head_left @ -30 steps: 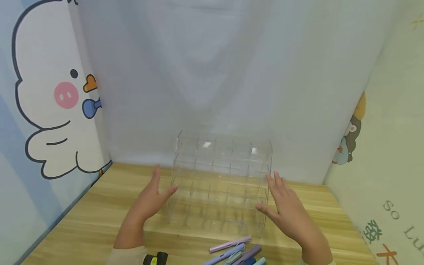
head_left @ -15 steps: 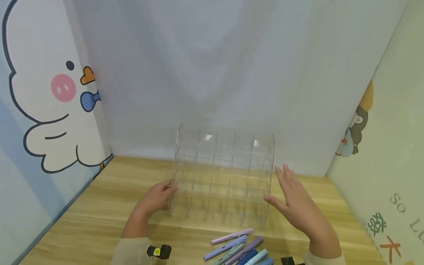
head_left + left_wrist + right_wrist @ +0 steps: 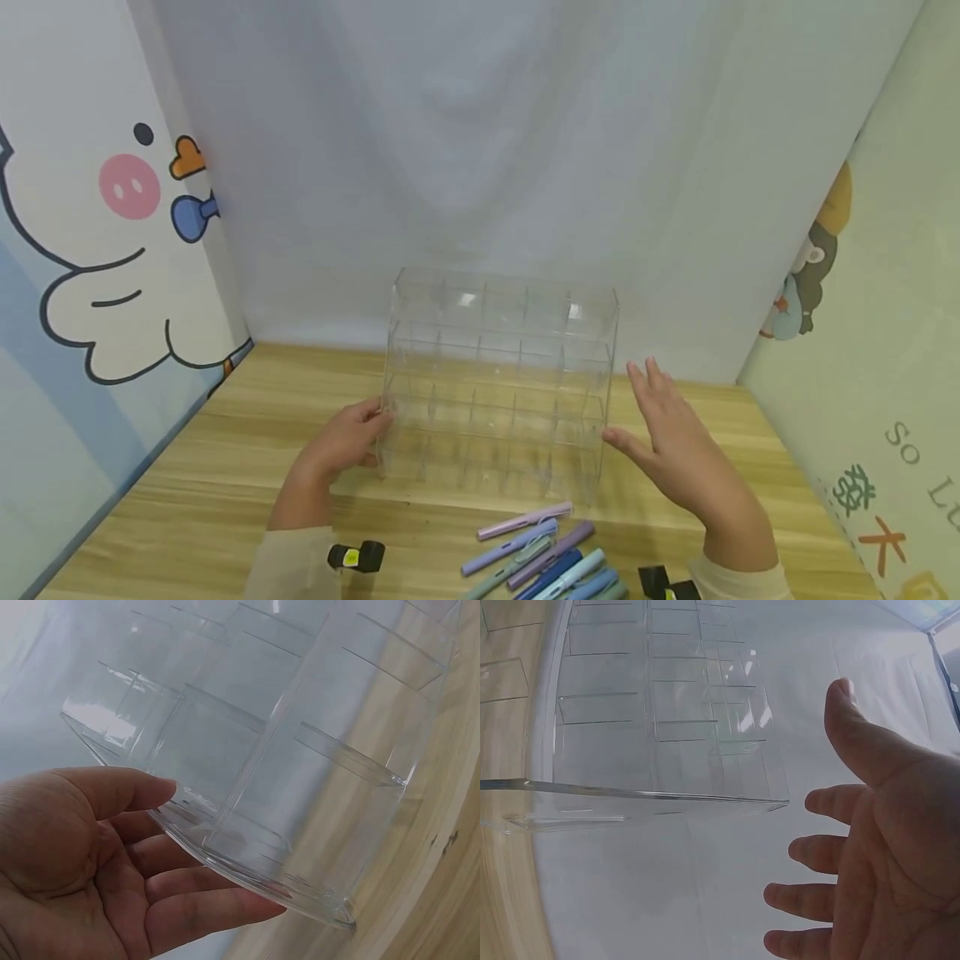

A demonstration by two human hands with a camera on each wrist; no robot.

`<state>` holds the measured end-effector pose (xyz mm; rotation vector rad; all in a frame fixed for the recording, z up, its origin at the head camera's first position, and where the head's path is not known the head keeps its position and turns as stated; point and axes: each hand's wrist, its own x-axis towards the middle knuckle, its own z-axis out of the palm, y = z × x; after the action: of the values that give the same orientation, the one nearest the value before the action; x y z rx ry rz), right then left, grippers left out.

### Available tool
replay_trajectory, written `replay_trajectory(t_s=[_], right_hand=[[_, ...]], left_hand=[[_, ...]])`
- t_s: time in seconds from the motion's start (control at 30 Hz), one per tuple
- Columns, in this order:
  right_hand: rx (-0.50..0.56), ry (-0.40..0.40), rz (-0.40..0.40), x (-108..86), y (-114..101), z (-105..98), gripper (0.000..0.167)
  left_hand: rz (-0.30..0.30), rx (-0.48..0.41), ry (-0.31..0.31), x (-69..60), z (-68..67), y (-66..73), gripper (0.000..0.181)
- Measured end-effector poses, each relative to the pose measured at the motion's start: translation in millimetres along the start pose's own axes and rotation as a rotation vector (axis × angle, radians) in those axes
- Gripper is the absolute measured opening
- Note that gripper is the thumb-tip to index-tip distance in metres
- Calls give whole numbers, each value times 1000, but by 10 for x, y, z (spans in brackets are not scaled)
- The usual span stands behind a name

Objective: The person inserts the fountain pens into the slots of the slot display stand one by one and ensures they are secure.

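A: Quick one, where's your rack?

B: Your clear rack (image 3: 498, 383) stands on the wooden table (image 3: 180, 500) in front of the white cloth (image 3: 487, 125), right between your hands. See-through, stacked rows, thin dividers

A: Your left hand?

B: Your left hand (image 3: 348, 442) grips the rack's left side, thumb and fingers at the edge

A: And your right?

B: Your right hand (image 3: 675, 446) is spread beside the rack's right side, fingers straight, holding nothing; right wrist view shows it apart from the panel

A: What's closest to you?

B: Your pens (image 3: 551, 556), a loose bunch in front of the rack: pink pen (image 3: 525, 521) nearest it, then purple, blue and grey-green ones, some cut off by the bottom edge of the head view
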<state>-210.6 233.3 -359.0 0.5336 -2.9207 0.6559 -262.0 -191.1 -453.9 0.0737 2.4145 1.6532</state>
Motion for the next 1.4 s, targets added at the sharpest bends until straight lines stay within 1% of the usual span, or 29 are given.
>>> replay_trajectory(t_s=[0.13,0.27,0.37,0.43,0.53,0.63,0.8,0.87,0.93,1.0,1.1,1.2,1.3,1.4], right_hand=[[4,3,11,-83,32,-6,91],[56,26,-1,-151,78,-120,88],[77,24,-4,-221,108,-192,82],[60,6,-9,-267,126,-192,75],[32,-53,-22,-330,149,-141,65],[33,-134,-39,-387,190,-29,60],[23,-326,-25,-508,281,267,61],[6,-378,-38,-557,304,397,59],[-26,-396,-75,-593,309,509,56],[-70,-394,-133,-620,304,599,49],[-132,-367,-251,-655,290,694,40],[-171,-335,-358,-672,288,761,34],[-203,-315,-407,-682,305,823,31],[-227,-314,-419,-697,331,881,27]], left_hand=[[-9,-11,-34,-26,22,-32,57],[6,-20,-66,-14,9,-27,58],[8,-10,-85,-10,-22,-18,58],[9,-5,-93,-30,-58,-8,58],[15,1,-93,-70,-133,23,58],[18,6,-84,-98,-207,63,60],[-22,20,-92,-149,-265,107,60],[-34,27,-99,-176,-266,116,60],[-43,32,-104,-192,-267,115,60],[-47,36,-108,-202,-268,116,62],[-51,47,-110,-213,-267,120,62],[-48,55,-104,-215,-265,127,62],[-46,57,-103,-209,-258,136,61],[-50,54,-102,-201,-238,139,62]])
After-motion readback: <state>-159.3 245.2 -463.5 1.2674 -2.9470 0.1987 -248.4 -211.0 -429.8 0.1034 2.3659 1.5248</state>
